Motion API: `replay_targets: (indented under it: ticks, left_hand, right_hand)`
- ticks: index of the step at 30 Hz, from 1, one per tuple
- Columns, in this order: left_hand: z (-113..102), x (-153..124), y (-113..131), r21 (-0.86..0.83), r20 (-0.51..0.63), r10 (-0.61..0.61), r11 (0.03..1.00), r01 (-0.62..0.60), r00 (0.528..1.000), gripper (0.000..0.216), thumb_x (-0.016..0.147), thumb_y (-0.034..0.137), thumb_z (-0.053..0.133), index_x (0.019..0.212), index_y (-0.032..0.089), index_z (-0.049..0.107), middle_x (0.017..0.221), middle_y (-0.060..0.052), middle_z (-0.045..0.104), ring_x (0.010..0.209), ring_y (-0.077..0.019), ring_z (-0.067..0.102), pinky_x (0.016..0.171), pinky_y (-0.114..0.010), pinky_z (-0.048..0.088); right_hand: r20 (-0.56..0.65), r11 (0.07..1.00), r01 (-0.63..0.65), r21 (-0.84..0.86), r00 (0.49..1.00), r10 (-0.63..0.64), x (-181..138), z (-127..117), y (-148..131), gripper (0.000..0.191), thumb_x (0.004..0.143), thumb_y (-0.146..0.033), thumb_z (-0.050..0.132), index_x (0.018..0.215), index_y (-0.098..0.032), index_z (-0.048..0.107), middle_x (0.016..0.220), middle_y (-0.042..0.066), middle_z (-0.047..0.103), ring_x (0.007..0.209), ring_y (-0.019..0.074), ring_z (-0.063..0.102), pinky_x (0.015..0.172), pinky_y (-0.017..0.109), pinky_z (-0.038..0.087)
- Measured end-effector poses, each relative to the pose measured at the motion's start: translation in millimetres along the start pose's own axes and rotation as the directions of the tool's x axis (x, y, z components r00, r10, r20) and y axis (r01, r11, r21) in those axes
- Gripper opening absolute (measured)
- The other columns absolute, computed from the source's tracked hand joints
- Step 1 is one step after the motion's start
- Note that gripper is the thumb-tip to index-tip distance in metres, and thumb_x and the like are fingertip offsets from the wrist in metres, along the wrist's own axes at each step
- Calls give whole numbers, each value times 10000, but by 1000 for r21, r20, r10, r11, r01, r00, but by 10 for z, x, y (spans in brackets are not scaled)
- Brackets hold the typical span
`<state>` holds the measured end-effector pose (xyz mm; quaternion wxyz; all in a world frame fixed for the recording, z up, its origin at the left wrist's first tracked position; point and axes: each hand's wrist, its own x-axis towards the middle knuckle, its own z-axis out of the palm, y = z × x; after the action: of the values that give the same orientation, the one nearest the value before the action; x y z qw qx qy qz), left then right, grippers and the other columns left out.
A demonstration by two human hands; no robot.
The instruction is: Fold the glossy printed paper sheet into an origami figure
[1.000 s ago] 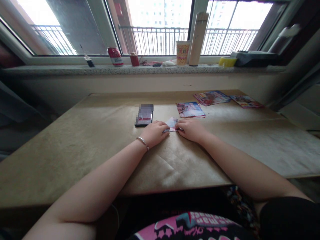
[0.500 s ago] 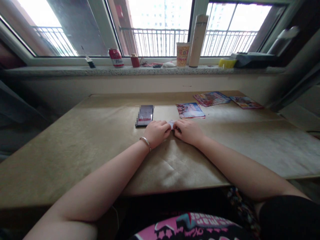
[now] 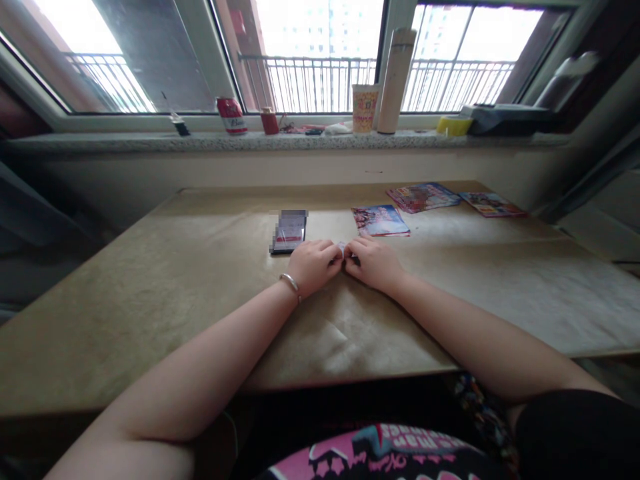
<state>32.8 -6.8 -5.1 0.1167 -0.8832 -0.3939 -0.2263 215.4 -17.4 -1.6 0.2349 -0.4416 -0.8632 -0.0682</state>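
Note:
My left hand [image 3: 316,265] and my right hand [image 3: 373,261] meet near the middle of the table, fingertips almost touching. Both are closed, pinching a small pale piece of paper [image 3: 341,246] between them. Most of the paper is hidden behind the fingers. A phone [image 3: 290,230] with its screen lit lies just beyond my left hand. Past my right hand rests a stack of printed colourful sheets [image 3: 383,220], close to its fingertips.
More printed sheets [image 3: 423,197] lie at the table's [image 3: 150,287] back right, with another pile [image 3: 493,204] beside them. On the windowsill [image 3: 280,142] stand a red can [image 3: 231,117], a patterned paper cup [image 3: 365,110], a tall cylinder [image 3: 397,83] and a yellow tape roll [image 3: 454,125].
My right hand has shifted slightly left, closer to my left hand, and less of the paper shows between them. The phone and sheets stay put.

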Motion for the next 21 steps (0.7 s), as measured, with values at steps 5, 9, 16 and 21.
replay_targets:
  ticks: [5, 9, 16, 21]
  left_hand:
    - [-50, -7, 23, 54, 4, 20, 998, -20, 1000, 192, 891, 288, 506, 794, 197, 644, 839, -35, 684, 808, -176, 597, 749, -334, 373]
    - [-70, -17, 8, 76, -17, 11, 997, -9, 1000, 235, 913, 298, 483, 770, 203, 643, 846, -37, 693, 843, -191, 585, 804, -362, 352]
    - [-79, -35, -64, 73, -14, -34, 997, 35, 999, 220, 908, 296, 482, 792, 201, 645, 859, -44, 693, 845, -197, 588, 808, -361, 355]
    - [-89, -29, -83, 67, -5, -56, 996, 57, 998, 208, 898, 283, 488, 794, 199, 647, 856, -43, 689, 830, -190, 597, 790, -347, 370]
  right_hand:
    - [28, 999, 7, -31, 1000, -6, -16, -30, 30, 104, 822, -221, 523, 835, -197, 624, 876, 61, 677, 879, 208, 562, 765, 298, 394]
    - [20, 1000, -16, -22, 1000, 17, -30, -66, 98, 121, 825, -216, 515, 848, -202, 634, 898, 55, 684, 888, 200, 570, 760, 290, 391]
    - [6, 999, -32, -12, 999, 32, -55, -120, 287, 100, 795, -215, 545, 814, -210, 643, 870, 44, 679, 876, 198, 578, 734, 284, 390]
    - [13, 999, -50, -22, 999, 50, -79, -159, 442, 101, 774, -205, 546, 804, -214, 641, 874, 36, 686, 867, 198, 588, 717, 285, 393]
